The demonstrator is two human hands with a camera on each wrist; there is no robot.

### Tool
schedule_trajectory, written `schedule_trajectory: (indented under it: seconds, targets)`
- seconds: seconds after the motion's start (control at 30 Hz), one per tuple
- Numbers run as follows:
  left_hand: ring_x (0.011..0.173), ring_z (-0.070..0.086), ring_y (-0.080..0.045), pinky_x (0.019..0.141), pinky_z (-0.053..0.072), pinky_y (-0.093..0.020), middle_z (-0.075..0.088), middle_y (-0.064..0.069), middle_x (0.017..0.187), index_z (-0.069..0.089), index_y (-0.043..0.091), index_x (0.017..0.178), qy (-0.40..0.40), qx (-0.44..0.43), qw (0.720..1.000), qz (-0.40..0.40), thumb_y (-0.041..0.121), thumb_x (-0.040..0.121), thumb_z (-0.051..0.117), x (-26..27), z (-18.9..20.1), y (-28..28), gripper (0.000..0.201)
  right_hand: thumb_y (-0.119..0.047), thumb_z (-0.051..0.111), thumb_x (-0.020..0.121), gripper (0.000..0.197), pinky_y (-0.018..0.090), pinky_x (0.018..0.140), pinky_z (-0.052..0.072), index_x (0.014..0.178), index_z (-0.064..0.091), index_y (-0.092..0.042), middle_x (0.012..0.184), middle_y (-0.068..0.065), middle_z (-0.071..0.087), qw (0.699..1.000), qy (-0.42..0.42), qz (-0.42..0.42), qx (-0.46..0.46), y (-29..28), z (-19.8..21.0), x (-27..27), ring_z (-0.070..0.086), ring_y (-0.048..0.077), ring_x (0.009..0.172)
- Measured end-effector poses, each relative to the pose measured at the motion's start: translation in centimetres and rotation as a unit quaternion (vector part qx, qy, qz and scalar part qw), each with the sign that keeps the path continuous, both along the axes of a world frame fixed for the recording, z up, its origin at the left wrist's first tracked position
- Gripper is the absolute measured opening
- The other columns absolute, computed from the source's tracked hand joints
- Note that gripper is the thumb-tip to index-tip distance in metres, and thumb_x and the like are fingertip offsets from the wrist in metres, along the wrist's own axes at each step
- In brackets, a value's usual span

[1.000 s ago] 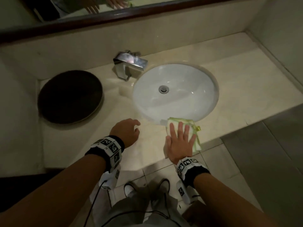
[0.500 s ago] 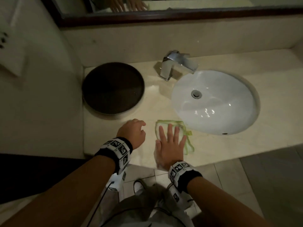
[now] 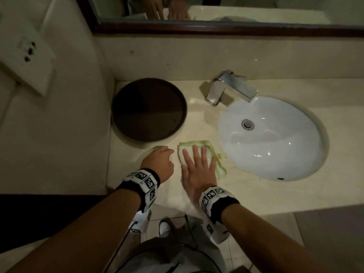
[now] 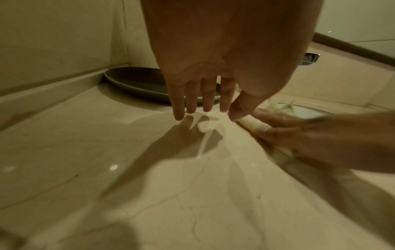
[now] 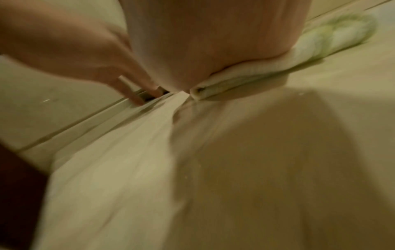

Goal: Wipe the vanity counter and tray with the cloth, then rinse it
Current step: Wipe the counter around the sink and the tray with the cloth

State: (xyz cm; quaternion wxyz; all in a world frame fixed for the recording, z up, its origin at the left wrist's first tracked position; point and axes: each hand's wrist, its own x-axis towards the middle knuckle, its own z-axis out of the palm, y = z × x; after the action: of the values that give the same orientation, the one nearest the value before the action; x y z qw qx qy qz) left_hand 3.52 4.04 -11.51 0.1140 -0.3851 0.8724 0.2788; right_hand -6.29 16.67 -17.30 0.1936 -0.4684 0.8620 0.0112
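Observation:
A folded white cloth (image 3: 199, 145) with green edging lies on the beige vanity counter (image 3: 256, 192), between the dark round tray (image 3: 148, 110) and the white sink (image 3: 271, 136). My right hand (image 3: 197, 154) lies flat on the cloth and presses it down with straight fingers. In the right wrist view the palm covers the cloth (image 5: 278, 64). Just left of it, my left hand (image 3: 165, 152) holds nothing. Its fingertips (image 4: 192, 108) touch the bare counter in front of the tray (image 4: 136, 81).
A chrome faucet (image 3: 228, 87) stands behind the sink. A side wall (image 3: 59, 134) with a socket plate (image 3: 25, 56) closes the counter's left end, right beside the tray. A framed mirror (image 3: 216, 26) runs above the backsplash. The counter's front edge is under my wrists.
My right hand has slid the cloth leftward along the counter's front, from the sink's front rim to near the tray. My left hand has kept beside it. The head view has turned left.

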Motion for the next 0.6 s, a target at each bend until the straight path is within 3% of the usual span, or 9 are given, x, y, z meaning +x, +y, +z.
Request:
schedule_trajectory:
  seconds: [0.17,0.27,0.37,0.6]
  targets:
    - [0.145,0.022,-0.014,0.119,0.020,-0.032,0.029,0.004,0.157,0.038,0.024,0.146,-0.027,0.023,0.999,0.016,0.022,0.094,0.044,-0.4,-0.6,0.2,0.053,-0.046,0.010,0.100,0.056,0.058,0.113,-0.016,0.152,-0.008,-0.040,0.162,-0.002,-0.018,1.000,-0.010,0.008,0.010,-4.0,-0.3,-7.1,-0.019,0.027,0.148]
    - [0.145,0.020,-0.013,0.118,0.018,-0.028,0.026,0.004,0.158,0.036,0.024,0.147,-0.026,0.023,0.999,0.024,0.021,0.095,0.043,-0.7,-0.6,0.6,0.053,-0.047,0.011,0.099,0.056,0.059,0.116,-0.010,0.153,-0.006,-0.041,0.163,-0.002,-0.014,1.000,-0.001,0.002,-0.007,-5.4,-0.3,-9.9,-0.016,0.027,0.149]
    - [0.147,0.017,-0.016,0.118,0.018,-0.030,0.024,0.003,0.159,0.035,0.024,0.148,-0.029,0.044,0.998,0.046,0.019,0.094,0.044,-1.0,-0.3,0.9,0.055,-0.045,0.012,0.100,0.057,0.059,0.117,-0.006,0.154,-0.005,-0.038,0.163,0.000,-0.012,1.000,0.008,0.016,-0.023,-5.5,-0.3,-10.4,-0.015,0.028,0.149]
    - [0.146,0.013,-0.027,0.114,0.027,-0.042,0.018,-0.004,0.160,0.025,0.026,0.151,-0.104,0.048,0.993,0.011,0.025,0.093,0.043,-1.9,0.6,1.3,0.060,-0.044,0.011,0.101,0.057,0.060,0.115,-0.009,0.154,-0.008,-0.035,0.163,0.004,-0.014,0.995,0.008,0.098,-0.005,-2.0,0.1,-7.5,-0.016,0.031,0.148]
